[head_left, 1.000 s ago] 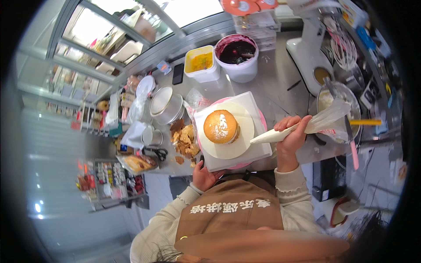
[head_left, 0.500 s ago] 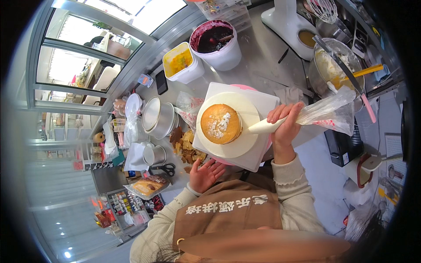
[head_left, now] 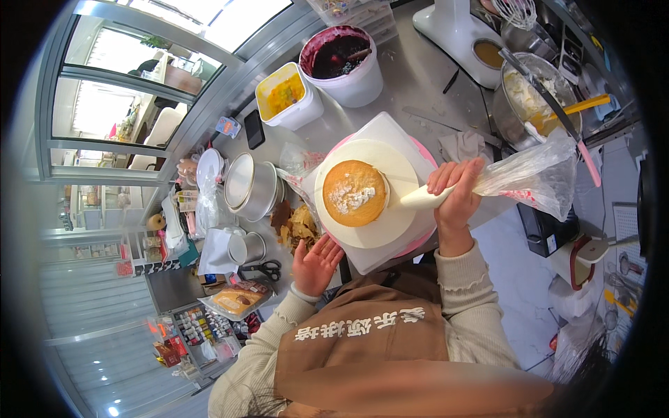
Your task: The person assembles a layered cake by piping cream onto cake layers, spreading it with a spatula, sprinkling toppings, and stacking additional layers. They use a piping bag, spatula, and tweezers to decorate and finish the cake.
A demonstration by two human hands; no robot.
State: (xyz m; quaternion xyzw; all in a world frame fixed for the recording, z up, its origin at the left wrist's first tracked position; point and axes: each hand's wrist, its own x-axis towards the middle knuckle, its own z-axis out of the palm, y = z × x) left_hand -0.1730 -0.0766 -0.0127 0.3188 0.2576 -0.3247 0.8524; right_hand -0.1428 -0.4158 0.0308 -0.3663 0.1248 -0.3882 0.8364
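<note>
A round golden sponge cake with white cream smears on top sits on a round cream-coloured board. Beneath the board lie a white square sheet and a pink turntable, which shows at the edges. My right hand is wrapped round a clear piping bag full of pale cream. The bag's tip points left at the cake's right side, where cream shows; whether it touches is unclear. My left hand, palm up and fingers stretched, is beside the sheet's near left edge, holding nothing.
Torn brown cake scraps, round metal tins and black scissors lie to the left. Beyond stand a yellow-filled tub and a dark berry bucket. A mixing bowl and white stand mixer are far right.
The square sheet has turned under the board, and the cream marks on the cake have turned too. My left hand has shifted slightly left; the right hand keeps the piping bag at the cake's side.
</note>
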